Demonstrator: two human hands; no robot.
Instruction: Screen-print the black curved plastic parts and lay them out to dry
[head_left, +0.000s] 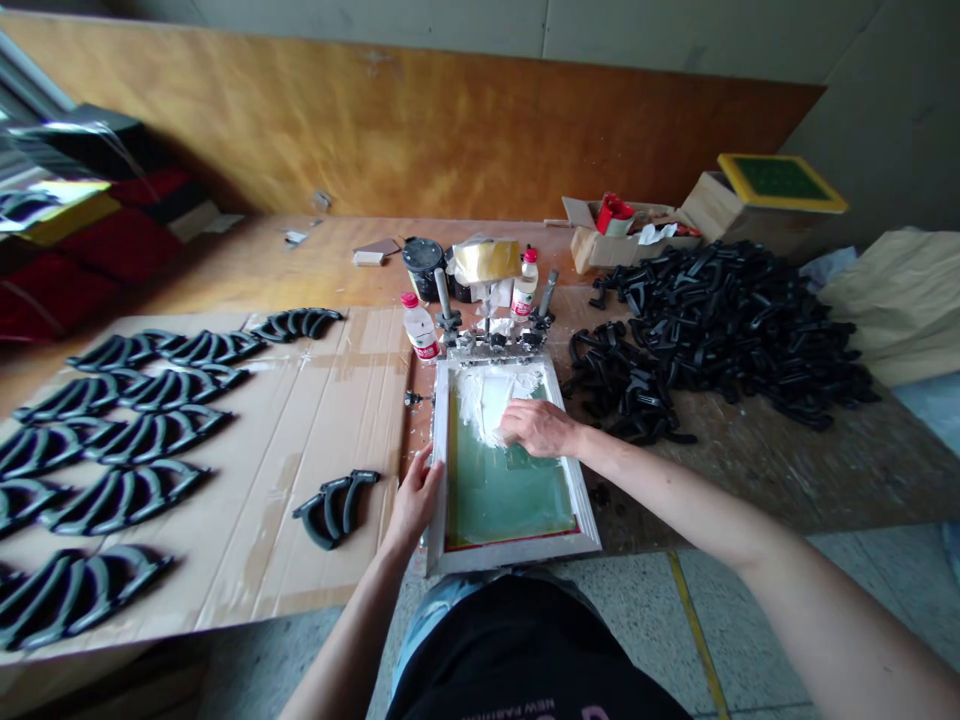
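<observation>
A screen-printing frame (583, 520) with a pale metal rim and green mesh lies in front of me. Thick white ink (476, 390) is smeared over its far half. My right hand (541, 428) is closed above the mesh, at the ink, on what appears to be a squeegee smeared white and mostly hidden by the fingers. At the frame's left rim, my left hand (417, 492) grips the edge. A clamp stand (495, 340) joins the frame's far end. Left of my left hand, a few curved black plastic handles (339, 508) lie together on cardboard.
Rows of black handles (142, 435) cover the left of the cardboard sheet (262, 540). A large heap of black handles (720, 330) lies right. Red-capped bottles (420, 328) and a black tub (424, 265) stand near the clamp. An open carton (600, 252) sits behind.
</observation>
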